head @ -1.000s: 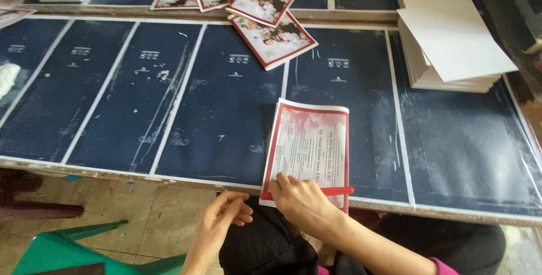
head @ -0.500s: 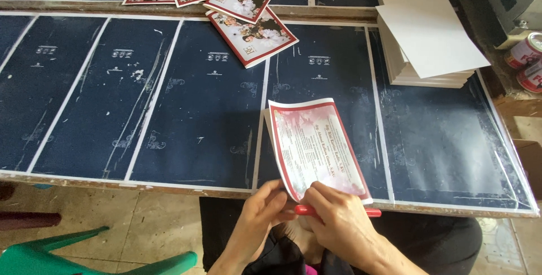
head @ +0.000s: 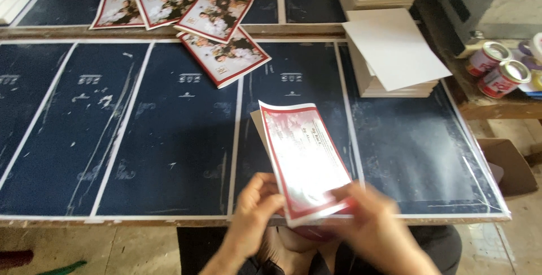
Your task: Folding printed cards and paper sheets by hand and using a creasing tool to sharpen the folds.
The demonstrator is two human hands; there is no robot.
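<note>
A glossy red-and-white printed sheet (head: 305,156) lies tilted near the front edge of the dark blue worktable (head: 169,151), with a plain board backing showing behind its left edge. My left hand (head: 254,210) grips the sheet's lower left corner. My right hand (head: 375,227), blurred, holds the lower right corner, where something red shows under the fingers. Both hands are at the table's front edge, over my lap.
Several printed photo covers (head: 217,32) lie fanned at the back of the table. Stacks of white boards (head: 395,55) stand at the back right. Two small tins (head: 499,71) sit on a ledge at the right. A cardboard box (head: 511,165) is below them.
The sheet has lifted and turned more to the left. Both hands have closed on its lower corners, and the red tool that lay along its bottom edge is now mostly hidden.
</note>
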